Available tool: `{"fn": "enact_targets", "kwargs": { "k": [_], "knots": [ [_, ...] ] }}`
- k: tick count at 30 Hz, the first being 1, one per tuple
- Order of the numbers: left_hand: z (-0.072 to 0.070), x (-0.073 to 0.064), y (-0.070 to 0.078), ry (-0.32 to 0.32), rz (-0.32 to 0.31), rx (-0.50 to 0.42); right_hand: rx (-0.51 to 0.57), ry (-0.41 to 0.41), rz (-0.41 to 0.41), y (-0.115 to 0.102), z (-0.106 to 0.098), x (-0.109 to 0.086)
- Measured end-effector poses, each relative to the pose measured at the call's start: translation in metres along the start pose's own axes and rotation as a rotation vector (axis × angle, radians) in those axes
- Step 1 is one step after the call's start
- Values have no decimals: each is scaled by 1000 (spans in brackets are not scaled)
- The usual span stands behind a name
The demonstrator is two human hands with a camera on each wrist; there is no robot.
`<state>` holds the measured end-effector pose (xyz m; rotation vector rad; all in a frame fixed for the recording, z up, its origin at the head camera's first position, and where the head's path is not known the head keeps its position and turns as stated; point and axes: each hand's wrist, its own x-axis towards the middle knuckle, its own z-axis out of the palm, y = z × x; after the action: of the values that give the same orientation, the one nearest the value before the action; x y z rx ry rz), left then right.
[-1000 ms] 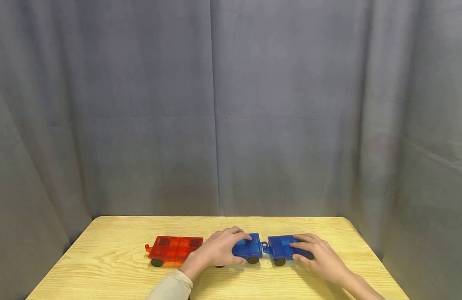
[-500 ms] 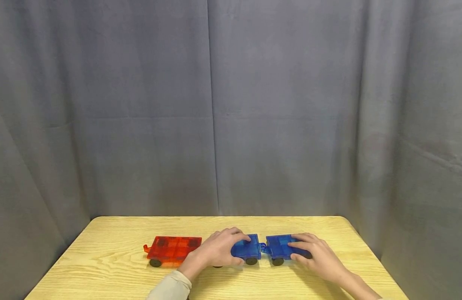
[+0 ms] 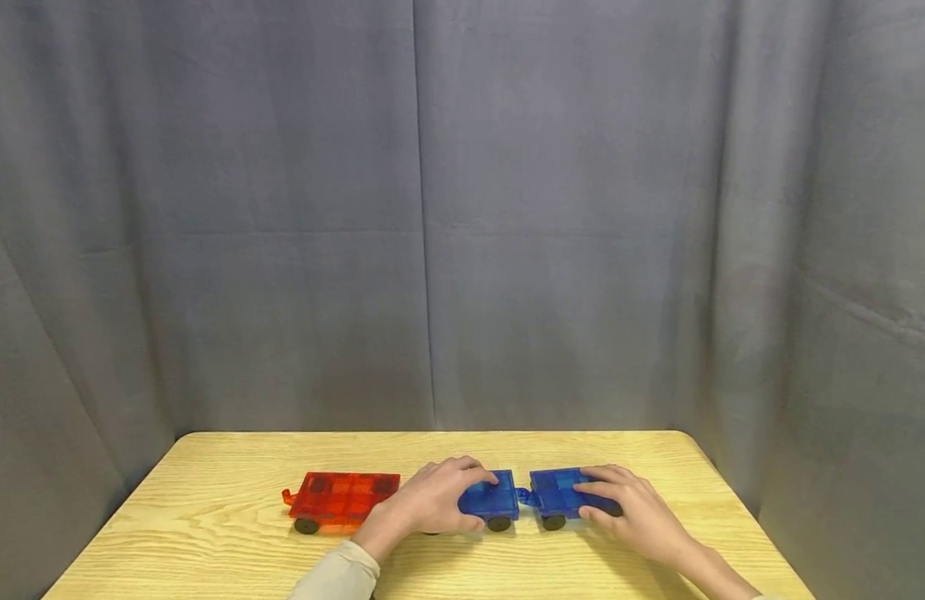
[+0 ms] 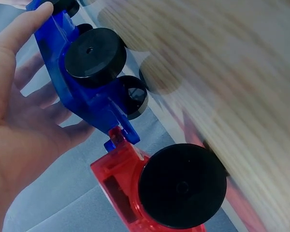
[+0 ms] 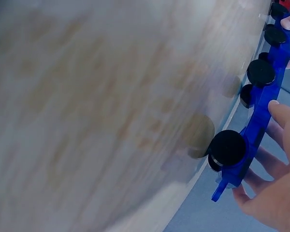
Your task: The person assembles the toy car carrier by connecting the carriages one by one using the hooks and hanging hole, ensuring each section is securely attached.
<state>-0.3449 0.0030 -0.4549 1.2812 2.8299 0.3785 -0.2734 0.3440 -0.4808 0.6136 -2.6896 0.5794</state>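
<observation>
Three see-through toy wagons with black wheels stand in a row on the wooden table (image 3: 230, 533). My left hand (image 3: 431, 498) grips the middle blue wagon (image 3: 496, 498), thumb on the near side and fingers along the far side. In my right hand (image 3: 637, 506) is the right-hand blue wagon (image 3: 554, 492), held the same way. Between the two blue wagons, a blue hook and loop (image 3: 525, 497) overlap. The left wrist view shows the red wagon (image 4: 105, 173) coupled to the middle blue wagon (image 4: 63, 79) by its small hitch. My left hand partly covers the middle wagon in the head view.
Grey curtains (image 3: 297, 250) hang behind the table and along both sides. A spare red hook (image 3: 288, 497) sticks out at the left end of the row, and a blue one (image 5: 218, 192) at the right end.
The table, wagons and hands all slip slightly left in the head view. Between the blue wagons, the loop that stood raised now sits lower. Both hands keep their grip.
</observation>
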Motion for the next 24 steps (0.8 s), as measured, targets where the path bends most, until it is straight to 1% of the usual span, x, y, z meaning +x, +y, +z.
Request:
{"fn": "enact_targets", "kwargs": {
  "k": [10,14,19,22,24],
  "knots": [
    [-3,-2,-3,-12,25,-1,26,5,22,-4,-1,2],
    [-3,-3,-5,-27,23,6,28,-1,25,-7,-1,5],
    [-2,-7,-4,-58,41,-15,49,-48,110,-11,-3,4],
    [-8,-13,-3,-82,34,-56,110,-60,153,-13,-8,5],
    [-17,-20,-4,-72,13,-75,152,-31,155,-15,-13,10]
  ]
}}
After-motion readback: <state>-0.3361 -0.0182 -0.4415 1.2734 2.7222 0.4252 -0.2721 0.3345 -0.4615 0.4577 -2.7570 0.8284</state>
